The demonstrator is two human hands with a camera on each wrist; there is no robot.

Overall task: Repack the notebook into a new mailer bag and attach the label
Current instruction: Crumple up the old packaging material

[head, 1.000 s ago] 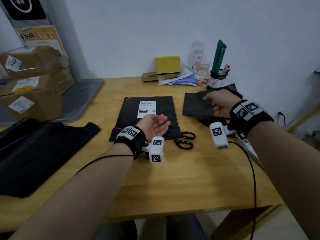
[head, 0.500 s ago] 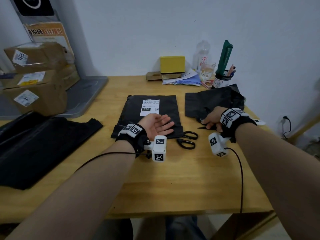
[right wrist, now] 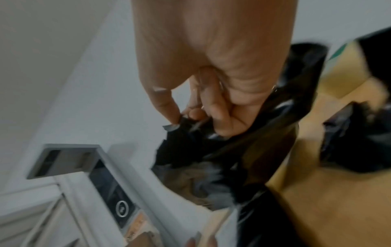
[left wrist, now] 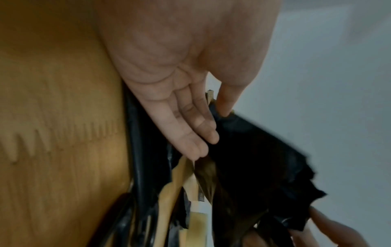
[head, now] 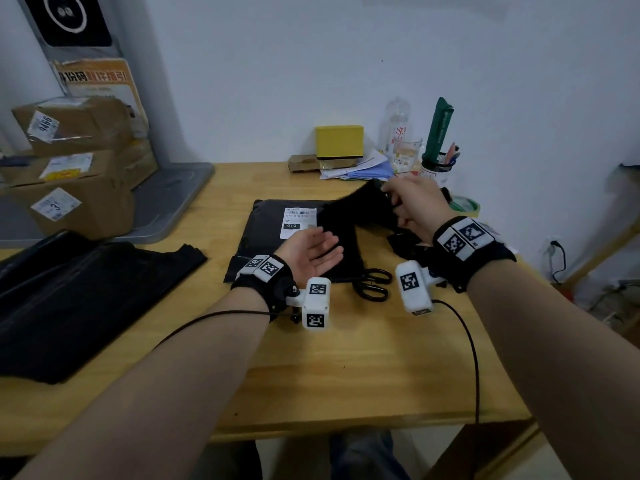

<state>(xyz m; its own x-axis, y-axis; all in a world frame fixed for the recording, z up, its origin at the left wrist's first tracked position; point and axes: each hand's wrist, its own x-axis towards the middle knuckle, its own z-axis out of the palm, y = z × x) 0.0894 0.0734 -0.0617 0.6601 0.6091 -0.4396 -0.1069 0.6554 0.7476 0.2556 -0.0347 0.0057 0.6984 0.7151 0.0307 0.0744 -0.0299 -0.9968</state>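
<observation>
A flat black parcel with a white shipping label lies in the middle of the wooden table. My left hand hovers over its near right part, palm up, fingers straight, holding nothing. My right hand grips the top of an empty black mailer bag and holds it raised, so it hangs down toward the left hand. In the right wrist view the thumb and fingers pinch the bag. In the left wrist view the bag touches my left fingertips. No notebook shows.
Black scissors lie just right of the parcel, with more crumpled black plastic behind them. A pile of black bags covers the left. Cardboard boxes, a yellow box, a pen cup and a tape roll line the back.
My right hand has picked the black bag off the table on the right and raised it toward the parcel. The left hand has stayed palm up over the parcel.
</observation>
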